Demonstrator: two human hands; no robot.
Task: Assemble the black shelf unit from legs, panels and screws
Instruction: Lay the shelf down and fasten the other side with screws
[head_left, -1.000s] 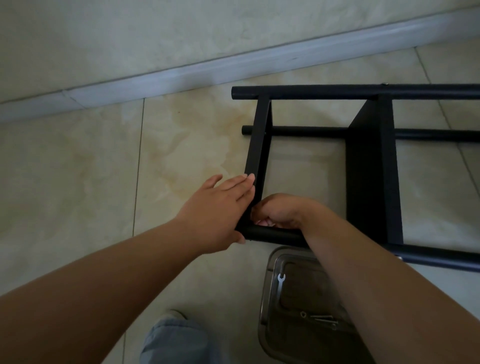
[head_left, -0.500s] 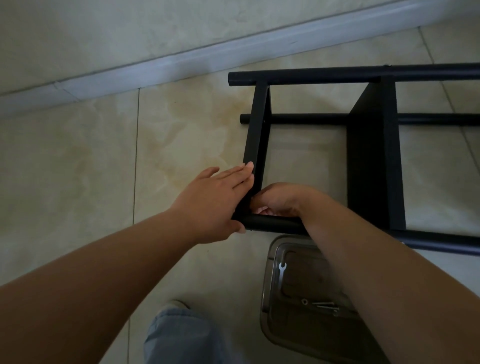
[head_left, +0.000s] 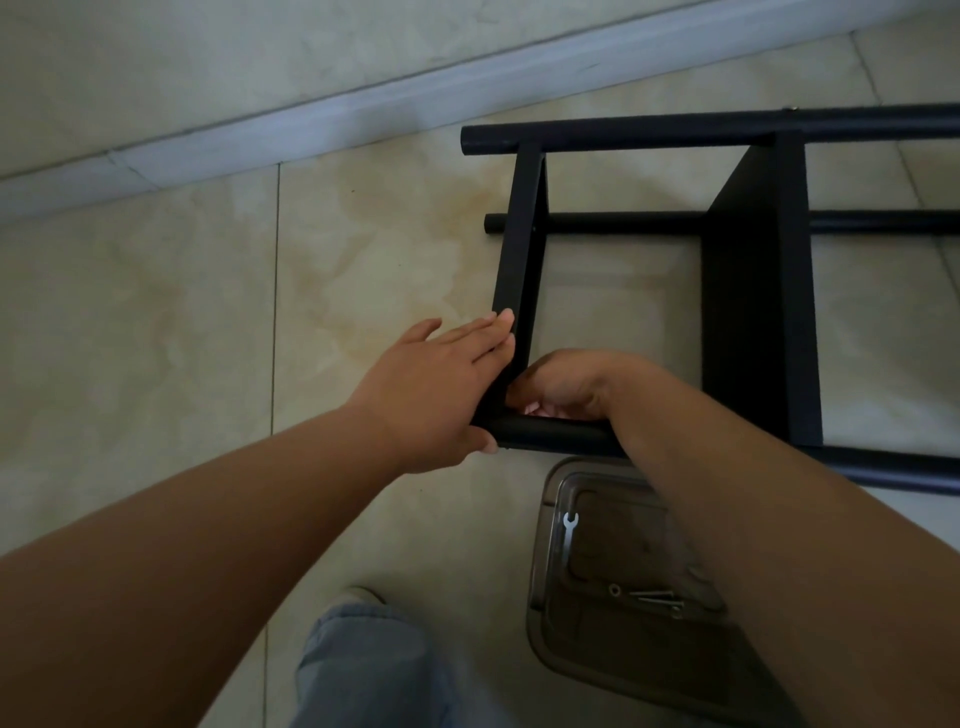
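Here the black shelf unit (head_left: 748, 291) lies on its side on the tiled floor (head_left: 156, 322), its round legs running left to right and its flat panels standing on edge between them. The near leg (head_left: 556, 435) runs along the lower side of the frame; the end panel (head_left: 517, 260) meets it at the near left corner, and a wider panel (head_left: 748, 312) stands further right. Both hands meet at that near left corner. The left hand (head_left: 441, 389) lies flat against the outer face of the end panel, fingers straight and together, with the thumb under the end of the near leg. The right hand (head_left: 561, 384) reaches inside the frame, just above the near leg and just beside the end panel, fingers curled downward; what they pinch, if anything, is hidden by the hand itself. Just beside the near leg, toward the person, a clear tray (head_left: 545, 582) rests on the floor under the right forearm, holding a small wrench (head_left: 570, 527) and a few screws (head_left: 657, 597). A trouser knee (head_left: 363, 670) shows at the bottom edge, and a pale skirting board (head_left: 311, 122) runs along the wall.
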